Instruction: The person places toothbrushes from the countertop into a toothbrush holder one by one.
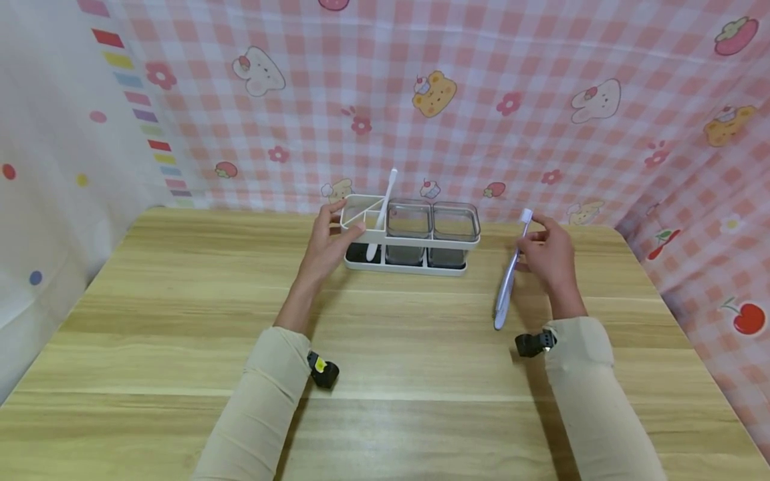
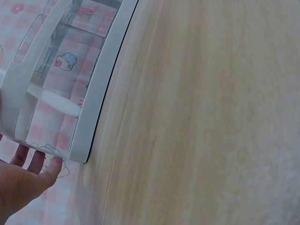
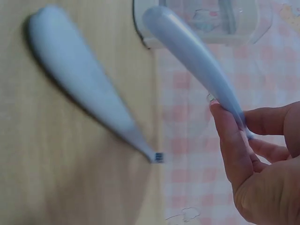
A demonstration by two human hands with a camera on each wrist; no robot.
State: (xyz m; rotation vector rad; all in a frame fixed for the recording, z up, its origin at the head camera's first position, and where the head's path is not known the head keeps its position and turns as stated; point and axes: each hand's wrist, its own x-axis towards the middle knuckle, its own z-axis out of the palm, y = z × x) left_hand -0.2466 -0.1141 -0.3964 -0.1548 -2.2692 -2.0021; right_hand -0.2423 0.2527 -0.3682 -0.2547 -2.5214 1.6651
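Observation:
At the back of the table stands a white toothbrush holder [image 1: 415, 270] with two clear cups [image 1: 456, 220] and a white toothbrush [image 1: 385, 207] leaning in its left section. My left hand [image 1: 327, 247] grips the holder's left end, thumb at the front rim and fingers at the side. To the right, my right hand [image 1: 549, 250] pinches a lavender toothbrush [image 3: 197, 58] between thumb and fingers, its brush head up and thick handle slanting down. In the right wrist view a second, similar toothbrush [image 3: 77, 77] lies on the table beside it; the head view shows the two overlapping.
The wooden table [image 1: 391, 401] ends at the back against a pink checked cloth [image 1: 373, 100] with cartoon prints. More cloth hangs at both sides. Black wrist cameras [image 1: 323, 371] sit on both sleeves.

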